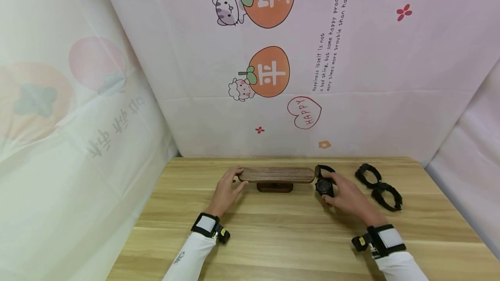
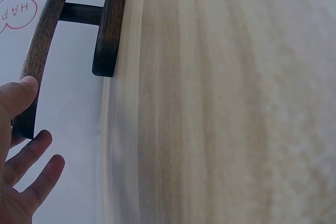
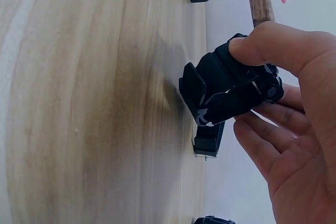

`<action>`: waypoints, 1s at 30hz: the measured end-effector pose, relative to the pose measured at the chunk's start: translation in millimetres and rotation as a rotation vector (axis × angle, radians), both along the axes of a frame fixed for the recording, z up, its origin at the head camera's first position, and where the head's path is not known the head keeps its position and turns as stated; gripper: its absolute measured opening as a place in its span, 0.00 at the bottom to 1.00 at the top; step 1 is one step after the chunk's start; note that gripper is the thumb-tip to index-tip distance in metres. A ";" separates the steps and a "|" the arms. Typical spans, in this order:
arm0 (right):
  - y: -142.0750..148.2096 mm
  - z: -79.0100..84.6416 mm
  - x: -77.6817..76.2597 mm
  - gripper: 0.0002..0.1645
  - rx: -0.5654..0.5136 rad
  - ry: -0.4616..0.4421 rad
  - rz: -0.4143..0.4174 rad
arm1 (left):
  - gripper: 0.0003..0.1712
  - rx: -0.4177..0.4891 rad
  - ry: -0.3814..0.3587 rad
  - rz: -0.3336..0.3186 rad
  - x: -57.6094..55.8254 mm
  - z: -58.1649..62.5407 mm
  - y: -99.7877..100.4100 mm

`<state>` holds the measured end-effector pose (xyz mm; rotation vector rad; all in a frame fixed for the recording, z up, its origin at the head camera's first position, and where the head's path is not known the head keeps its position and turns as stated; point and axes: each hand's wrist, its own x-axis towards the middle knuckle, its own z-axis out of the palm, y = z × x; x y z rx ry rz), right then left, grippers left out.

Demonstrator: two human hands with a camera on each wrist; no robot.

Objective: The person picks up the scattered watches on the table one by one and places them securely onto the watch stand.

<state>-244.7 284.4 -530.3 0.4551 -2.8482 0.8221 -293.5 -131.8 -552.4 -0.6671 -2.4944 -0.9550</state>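
Note:
A dark wooden T-shaped stand (image 1: 276, 175) has a long rounded bar on a short post and base (image 1: 274, 187). My left hand (image 1: 225, 191) pinches the bar's left end; in the left wrist view the thumb lies on the bar (image 2: 44, 40) and two fingers stand apart from it. My right hand (image 1: 349, 195) holds a black wristwatch (image 1: 324, 187) beside the bar's right end. The right wrist view shows the thumb on the watch (image 3: 231, 87), its strap hanging below; whether the strap touches the bar I cannot tell.
Two more black watches (image 1: 368, 175) (image 1: 386, 197) lie on the wooden table (image 1: 265, 237) to the right of my right hand. A printed white cloth (image 1: 203, 77) hangs behind the table, and more cloth (image 1: 78, 120) hangs at the left side.

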 end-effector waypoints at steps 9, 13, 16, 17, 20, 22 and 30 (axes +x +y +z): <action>-0.9 -0.2 -4.0 0.42 -0.028 0.010 0.004 | 0.27 0.005 -0.011 -0.004 -1.4 -0.6 -1.4; -0.7 0.7 -4.8 0.42 -0.039 0.019 0.006 | 0.28 0.006 -0.005 -0.004 -2.0 -1.1 -1.4; 0.1 0.9 -4.5 0.42 -0.042 0.030 0.004 | 0.28 0.005 0.002 -0.006 -1.7 -1.6 -1.5; 0.6 0.9 -4.3 0.42 -0.042 0.035 0.005 | 0.28 0.004 0.009 -0.007 -1.8 -2.2 -1.5; 1.7 0.5 -4.3 0.42 -0.046 0.046 0.002 | 0.27 0.004 0.028 -0.009 -1.9 -3.8 -1.5; 2.3 1.0 -4.5 0.42 -0.051 0.045 -0.001 | 0.27 0.003 0.042 -0.010 -2.1 -4.7 -1.6; 3.8 4.3 -6.3 0.42 -0.067 0.034 -0.013 | 0.27 0.000 0.045 -0.010 -3.5 -4.9 -1.8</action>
